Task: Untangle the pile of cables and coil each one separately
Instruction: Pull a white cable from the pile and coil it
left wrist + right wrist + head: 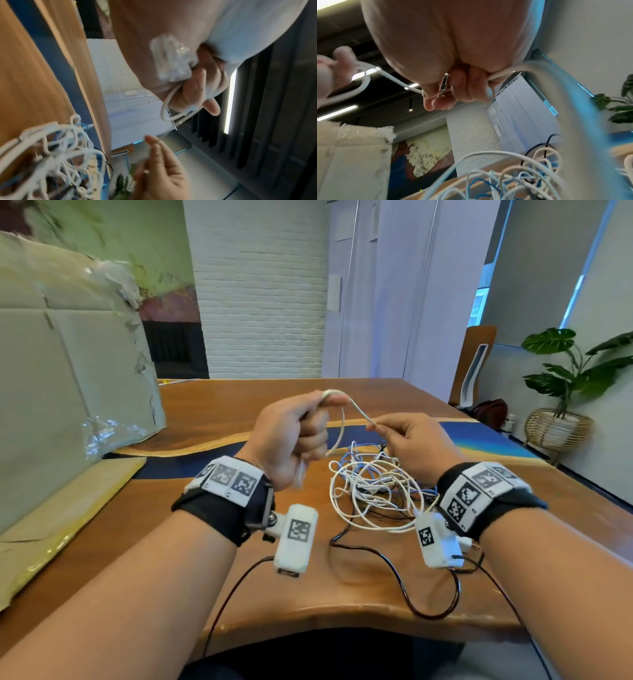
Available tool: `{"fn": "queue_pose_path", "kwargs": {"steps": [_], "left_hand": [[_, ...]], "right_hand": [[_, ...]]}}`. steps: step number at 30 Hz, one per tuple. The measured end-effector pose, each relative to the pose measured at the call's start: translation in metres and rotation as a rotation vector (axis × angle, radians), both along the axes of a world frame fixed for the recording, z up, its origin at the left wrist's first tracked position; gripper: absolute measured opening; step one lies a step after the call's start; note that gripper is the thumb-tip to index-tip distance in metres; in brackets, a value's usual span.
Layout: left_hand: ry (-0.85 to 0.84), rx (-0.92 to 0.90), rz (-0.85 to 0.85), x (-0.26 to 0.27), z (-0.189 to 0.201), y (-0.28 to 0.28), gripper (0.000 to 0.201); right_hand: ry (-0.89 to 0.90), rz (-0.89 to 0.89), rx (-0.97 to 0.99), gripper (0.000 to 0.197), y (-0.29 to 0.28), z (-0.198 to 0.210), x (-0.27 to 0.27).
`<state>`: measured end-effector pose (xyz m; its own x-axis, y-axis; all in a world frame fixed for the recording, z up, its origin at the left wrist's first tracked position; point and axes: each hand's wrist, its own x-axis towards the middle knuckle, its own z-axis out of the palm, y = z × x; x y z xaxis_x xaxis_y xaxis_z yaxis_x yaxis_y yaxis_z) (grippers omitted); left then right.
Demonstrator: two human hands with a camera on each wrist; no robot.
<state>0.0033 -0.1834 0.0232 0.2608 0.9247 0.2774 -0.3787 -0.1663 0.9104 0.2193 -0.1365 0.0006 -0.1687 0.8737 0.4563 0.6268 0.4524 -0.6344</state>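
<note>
My left hand (301, 433) is a raised fist above the table, gripping a small bundle of wound white cable (171, 60). The same white cable (339, 426) loops over its index finger and hangs down. A taut stretch runs right to my right hand (394, 436), which pinches it between thumb and fingers (436, 93). Beneath both hands a tangled pile of white, blue and black cables (376, 491) lies on the wooden table (342, 594). The pile (513, 180) fills the bottom of the right wrist view and shows at the lower left in the left wrist view (51, 155).
A big cardboard box (68, 371) with plastic wrap stands at the left, with flat cardboard (51, 525) in front of it. Black wires (428, 594) trail from the wrist cameras over the table's front edge. A chair (476, 364) and a potted plant (565, 392) stand at the right.
</note>
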Motion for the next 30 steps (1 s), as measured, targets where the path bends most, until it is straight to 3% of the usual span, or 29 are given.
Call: {"fn": "queue_pose_path", "kwargs": {"steps": [4, 7, 10, 14, 16, 21, 24, 27, 30], "left_hand": [[-0.313, -0.020, 0.091, 0.022, 0.005, 0.000, 0.038], [-0.417, -0.030, 0.259, 0.030, 0.004, 0.007, 0.036], [-0.207, 0.099, 0.446, 0.023, 0.000, 0.014, 0.031], [0.402, 0.381, 0.567, 0.008, -0.011, 0.019, 0.028], [0.606, 0.419, 0.573, 0.001, -0.015, 0.022, 0.030], [0.588, 0.340, 0.740, -0.015, -0.020, 0.042, 0.031], [0.716, 0.361, 0.636, -0.007, -0.019, 0.045, 0.028], [0.853, 0.278, 0.316, 0.011, -0.018, 0.034, 0.027], [0.727, 0.147, 0.140, 0.022, -0.017, 0.023, 0.037]], "right_hand": [[-0.112, 0.069, -0.037, 0.021, -0.012, -0.014, -0.029], [-0.297, 0.139, -0.035, 0.024, -0.027, -0.013, -0.049], [-0.410, 0.196, -0.044, 0.028, -0.038, -0.004, -0.056], [-0.382, 0.216, -0.094, 0.020, -0.039, 0.011, -0.047], [-0.371, 0.218, -0.116, 0.018, -0.038, 0.019, -0.038], [-0.285, 0.274, -0.139, 0.019, -0.038, 0.029, -0.008], [-0.215, 0.262, -0.103, 0.021, -0.037, 0.033, 0.003], [-0.086, 0.161, -0.009, 0.020, -0.031, 0.039, 0.014], [-0.090, 0.089, 0.035, 0.019, -0.022, 0.040, 0.028]]}}
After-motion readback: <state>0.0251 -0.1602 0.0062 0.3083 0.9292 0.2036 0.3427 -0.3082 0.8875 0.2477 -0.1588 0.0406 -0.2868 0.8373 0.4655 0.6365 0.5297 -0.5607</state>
